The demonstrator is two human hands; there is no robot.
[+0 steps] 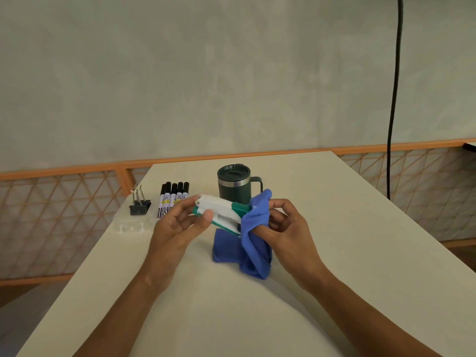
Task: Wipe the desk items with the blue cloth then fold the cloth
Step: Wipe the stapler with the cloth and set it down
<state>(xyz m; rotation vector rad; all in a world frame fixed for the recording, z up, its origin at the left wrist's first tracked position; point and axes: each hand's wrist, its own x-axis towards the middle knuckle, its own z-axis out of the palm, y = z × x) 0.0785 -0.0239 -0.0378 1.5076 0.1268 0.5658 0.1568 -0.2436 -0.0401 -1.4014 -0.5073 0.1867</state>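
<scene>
Wiping: left hand (177,222) grips the stapler (219,207); right hand (288,222) pinches the blue cloth (255,238) round its end
Risk: stapler may slip from a fingertip hold; hanging cloth may brush the mug (233,186)

Two bare forearms reach forward from the lower corners of the view and converge toward the centre. The left forearm (134,300) angles up and to the right; the right forearm (360,310) angles up and to the left. Both wrists are slightly bent.

The left hand (177,225) is turned palm up. Its fingers curl around one end of a white and green plastic stapler (221,211), with the thumb pressed on the near side.

The right hand (288,228) faces the left, its fingers curled. It pinches a blue microfibre cloth (255,243) against the stapler's other end. The two hands are near each other but not touching.
</scene>
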